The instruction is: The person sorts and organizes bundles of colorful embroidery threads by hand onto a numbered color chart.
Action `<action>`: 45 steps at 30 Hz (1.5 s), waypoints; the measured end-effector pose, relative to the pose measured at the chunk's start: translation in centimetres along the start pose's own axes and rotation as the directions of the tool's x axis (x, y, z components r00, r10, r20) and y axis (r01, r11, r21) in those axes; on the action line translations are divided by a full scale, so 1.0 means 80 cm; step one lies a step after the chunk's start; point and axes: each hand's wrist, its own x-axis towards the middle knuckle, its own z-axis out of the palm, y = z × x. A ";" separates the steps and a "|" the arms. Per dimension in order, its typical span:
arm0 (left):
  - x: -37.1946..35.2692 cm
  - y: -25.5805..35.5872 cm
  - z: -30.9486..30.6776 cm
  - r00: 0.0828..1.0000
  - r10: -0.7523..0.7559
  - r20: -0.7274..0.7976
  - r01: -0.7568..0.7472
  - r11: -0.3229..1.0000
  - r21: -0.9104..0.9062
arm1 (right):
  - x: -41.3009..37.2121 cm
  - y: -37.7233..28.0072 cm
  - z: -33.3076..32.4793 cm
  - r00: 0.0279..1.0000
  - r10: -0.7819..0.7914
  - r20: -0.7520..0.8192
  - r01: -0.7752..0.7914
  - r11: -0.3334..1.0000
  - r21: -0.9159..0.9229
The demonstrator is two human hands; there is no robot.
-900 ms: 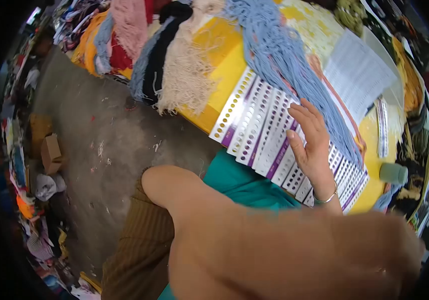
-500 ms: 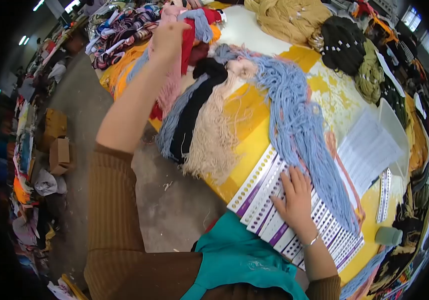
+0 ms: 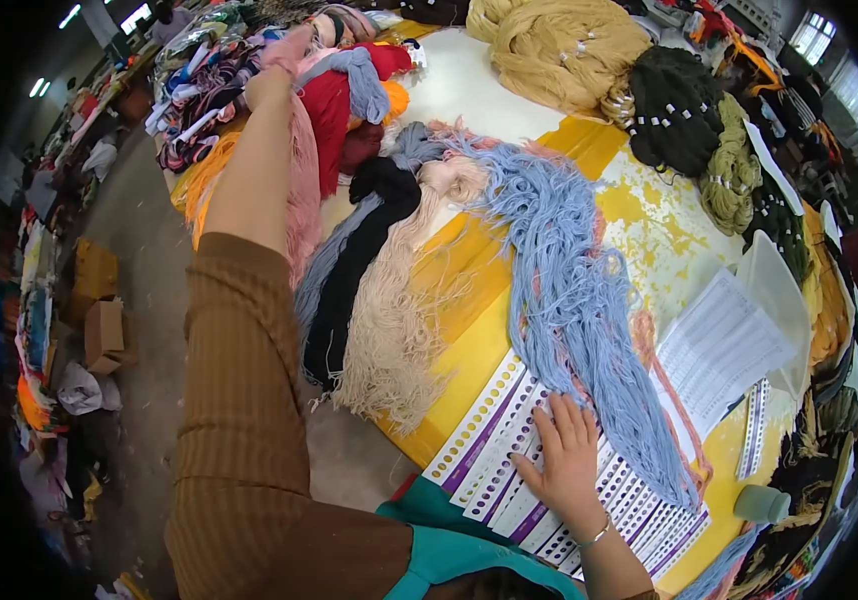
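My left hand (image 3: pixel 268 90) reaches to the far left of the table, its fingers closed around the upper part of a pink yarn hank (image 3: pixel 303 195) and partly hidden by it. Strands of the hank hang below the hand, beside red yarn (image 3: pixel 327 125). My right hand (image 3: pixel 564 465) lies flat with fingers spread on overlapping white and purple cards with punched holes (image 3: pixel 484 455). A long blue yarn bundle (image 3: pixel 564 270) runs down to these cards and partly covers them. Beige yarn (image 3: pixel 384 335) and black yarn (image 3: pixel 341 310) drape over the near table edge between my hands.
Large tan skeins (image 3: pixel 559 60), dark skeins (image 3: pixel 674 110) and olive yarn (image 3: pixel 729 180) line the far side. A printed sheet (image 3: pixel 724 335) and a green jar (image 3: pixel 761 504) are at right. Multicoloured yarn (image 3: pixel 204 75) lies at far left; a cardboard box (image 3: pixel 104 335) stands on the floor.
My left hand has moved farther out and left with the top of the pink yarn. My right hand stays on the cards. The view has shifted slightly.
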 end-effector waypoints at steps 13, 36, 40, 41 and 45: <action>-0.283 -0.162 -0.150 0.995 0.078 0.062 0.099 -0.838 -0.537 | -0.012 -0.005 0.014 0.991 -0.059 -0.118 0.057 0.998 -0.027; -0.712 -0.058 -0.268 0.867 0.286 -0.408 -0.484 0.291 -0.825 | -0.019 -0.220 0.034 0.996 0.091 0.021 0.018 -0.410 0.912; -0.698 -0.037 -0.269 0.824 0.412 -0.390 -0.510 0.238 -0.827 | -0.036 -0.209 0.063 0.992 0.101 -0.079 0.094 -0.156 0.983; -0.695 -0.036 -0.261 0.815 0.459 -0.354 -0.485 0.204 -0.851 | -0.042 -0.204 0.066 0.989 0.112 -0.096 0.103 -0.059 0.993; -0.694 -0.034 -0.235 0.797 0.563 -0.218 -0.356 0.146 -0.923 | -0.062 -0.190 0.039 0.982 0.130 -0.137 0.070 0.426 0.902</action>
